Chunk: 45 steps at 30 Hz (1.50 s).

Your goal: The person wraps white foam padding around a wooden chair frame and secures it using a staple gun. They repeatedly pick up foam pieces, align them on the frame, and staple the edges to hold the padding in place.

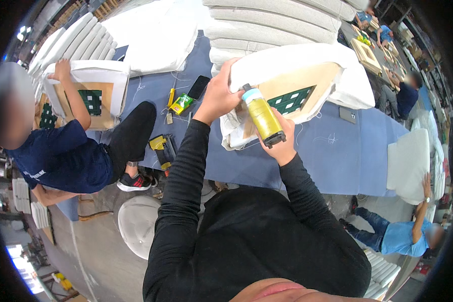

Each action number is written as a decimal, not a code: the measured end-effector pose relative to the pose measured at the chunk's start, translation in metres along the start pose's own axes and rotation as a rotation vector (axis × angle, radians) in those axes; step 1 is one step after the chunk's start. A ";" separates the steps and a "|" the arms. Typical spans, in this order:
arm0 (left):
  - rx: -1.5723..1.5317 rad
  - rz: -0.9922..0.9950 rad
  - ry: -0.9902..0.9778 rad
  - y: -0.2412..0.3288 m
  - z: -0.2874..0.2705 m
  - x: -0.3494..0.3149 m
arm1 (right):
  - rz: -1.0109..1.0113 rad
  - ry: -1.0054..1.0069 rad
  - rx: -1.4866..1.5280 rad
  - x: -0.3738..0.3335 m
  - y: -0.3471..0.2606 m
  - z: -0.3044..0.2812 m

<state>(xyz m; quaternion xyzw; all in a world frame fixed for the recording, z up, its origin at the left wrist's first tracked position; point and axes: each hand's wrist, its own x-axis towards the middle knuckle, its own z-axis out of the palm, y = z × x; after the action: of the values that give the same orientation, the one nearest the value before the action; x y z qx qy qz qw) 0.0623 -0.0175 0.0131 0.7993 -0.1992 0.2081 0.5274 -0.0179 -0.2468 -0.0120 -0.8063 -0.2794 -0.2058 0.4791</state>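
A seat cushion (317, 78) stands tilted on the blue-covered table, its wooden frame and green webbing (293, 100) facing me. White fabric wraps over the frame's edges. My left hand (220, 95) is closed around the cushion's upper left edge, fingers behind it and partly hidden. In my right hand (282, 141) is a staple gun (264, 118) wrapped in yellow tape, with a light blue band and black ends. It is held in front of the cushion's left side; its body hides part of my fingers, and I cannot tell whether its nose touches the frame.
Stacked white cushions (274, 25) rise behind. On the blue table (347, 161) lie a black phone (199, 87), a green-yellow packet (181, 103), a yellow-black tool (162, 150) and a grey phone (347, 115). A co-worker (65, 156) at left holds another cushion. A round stool (138, 226) stands below.
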 end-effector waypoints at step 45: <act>-0.177 -0.225 -0.157 0.015 -0.013 0.002 | 0.742 0.021 -0.823 -0.240 0.275 -0.082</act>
<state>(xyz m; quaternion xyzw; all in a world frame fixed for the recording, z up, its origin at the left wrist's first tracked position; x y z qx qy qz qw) 0.0542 -0.0113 0.0300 0.7808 -0.1669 0.0662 0.5985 -0.0273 -0.4863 -0.2992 -0.9692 0.1319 -0.1235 0.1675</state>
